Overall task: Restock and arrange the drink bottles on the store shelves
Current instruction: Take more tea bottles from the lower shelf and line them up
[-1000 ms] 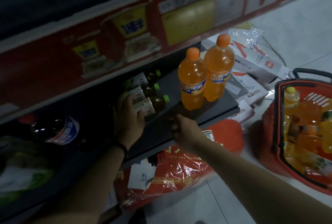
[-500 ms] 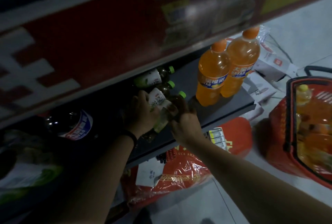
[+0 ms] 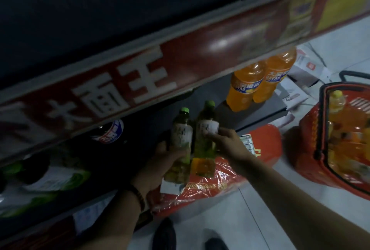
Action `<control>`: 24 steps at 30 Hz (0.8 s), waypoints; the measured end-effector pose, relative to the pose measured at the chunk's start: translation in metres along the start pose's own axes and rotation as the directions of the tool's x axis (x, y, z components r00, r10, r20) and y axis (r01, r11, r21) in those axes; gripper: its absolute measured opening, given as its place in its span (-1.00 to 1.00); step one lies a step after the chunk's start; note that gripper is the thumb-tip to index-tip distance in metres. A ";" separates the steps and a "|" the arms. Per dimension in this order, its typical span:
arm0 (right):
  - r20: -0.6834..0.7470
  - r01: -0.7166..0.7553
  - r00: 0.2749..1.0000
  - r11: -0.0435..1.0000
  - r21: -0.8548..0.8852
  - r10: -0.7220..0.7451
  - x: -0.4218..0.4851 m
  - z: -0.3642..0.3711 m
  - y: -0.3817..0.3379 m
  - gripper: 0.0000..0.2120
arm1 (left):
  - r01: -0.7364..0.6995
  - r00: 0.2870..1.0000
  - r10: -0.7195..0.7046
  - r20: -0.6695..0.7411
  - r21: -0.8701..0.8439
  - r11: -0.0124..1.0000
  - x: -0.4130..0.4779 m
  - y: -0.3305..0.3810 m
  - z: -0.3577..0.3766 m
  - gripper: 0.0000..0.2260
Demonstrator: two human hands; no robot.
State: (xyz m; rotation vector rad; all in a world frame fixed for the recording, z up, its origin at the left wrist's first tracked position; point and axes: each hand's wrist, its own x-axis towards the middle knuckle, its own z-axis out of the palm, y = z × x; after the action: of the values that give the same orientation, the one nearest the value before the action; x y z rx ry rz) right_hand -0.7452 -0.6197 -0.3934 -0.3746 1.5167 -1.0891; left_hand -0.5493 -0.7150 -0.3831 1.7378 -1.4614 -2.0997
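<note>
The left bottle point(image 3: 181, 141) and the right bottle point(image 3: 206, 135) both have green caps, white labels with dark marks and yellow-green drink. The soda bottles point(image 3: 243, 87) are bright orange, each with a blue label band carrying white letters and a touch of yellow. The shelf strip point(image 3: 180, 65) is red with large white characters — yellow panels further along. The basket point(image 3: 309, 149) is red with a black rim; the basket bottle point(image 3: 337, 94) has a yellow cap. The plastic bag point(image 3: 220, 185) is red with gold print. The dark bottle point(image 3: 109, 134) wears a blue, white and red label.
</note>
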 end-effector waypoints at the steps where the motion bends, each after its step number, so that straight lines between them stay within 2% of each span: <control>1: 0.057 -0.027 0.998 0.990 0.138 0.019 -0.021 0.000 0.002 -0.76 | -0.003 1.000 0.003 0.014 -0.017 1.000 -0.020 -0.004 -0.001 -0.45; 3: 0.097 -0.068 0.995 0.940 0.335 0.038 -0.071 0.006 -0.002 -0.71 | 0.013 1.000 -0.012 0.017 -0.006 1.000 -0.069 -0.006 -0.001 -0.41; 5: 0.097 -0.065 0.995 0.906 0.418 0.026 -0.116 0.016 -0.013 -0.69 | 0.065 0.997 -0.062 0.049 -0.064 0.996 -0.115 -0.002 0.003 -0.48; 7: 0.114 -0.082 0.993 0.926 0.367 0.043 -0.159 0.024 -0.026 -0.60 | 0.133 0.987 -0.116 0.107 -0.170 0.976 -0.170 0.008 0.010 -0.64; 8: 0.131 -0.101 0.990 0.937 0.333 0.060 -0.181 0.028 -0.037 -0.56 | 0.138 0.988 -0.117 0.104 -0.224 0.965 -0.197 0.018 0.013 -0.64; 12: 0.283 -0.135 0.956 0.970 0.203 0.074 -0.268 0.043 -0.085 -0.50 | 0.112 0.990 -0.136 -0.024 -0.435 0.893 -0.306 0.039 0.021 -0.41; 17: 0.395 -0.096 0.916 0.993 0.062 0.064 -0.345 0.083 -0.151 -0.53 | 0.018 0.984 -0.127 -0.128 -0.630 0.776 -0.410 0.055 0.002 -0.45; 21: 0.485 0.057 0.874 0.996 -0.073 -0.015 -0.383 0.140 -0.212 -0.52 | -0.149 0.972 -0.016 -0.236 -0.661 0.735 -0.469 0.064 -0.038 -0.59; 24: 0.544 0.226 0.831 0.964 -0.137 -0.118 -0.400 0.191 -0.250 -0.57 | -0.299 0.924 0.059 -0.379 -0.615 0.729 -0.502 0.072 -0.079 -0.53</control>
State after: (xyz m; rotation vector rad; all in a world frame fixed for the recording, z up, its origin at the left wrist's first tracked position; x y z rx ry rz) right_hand -0.5460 -0.5285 0.0661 -0.8932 1.0998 -0.8728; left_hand -0.3382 -0.5206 0.0426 1.4726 -0.6222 -1.7736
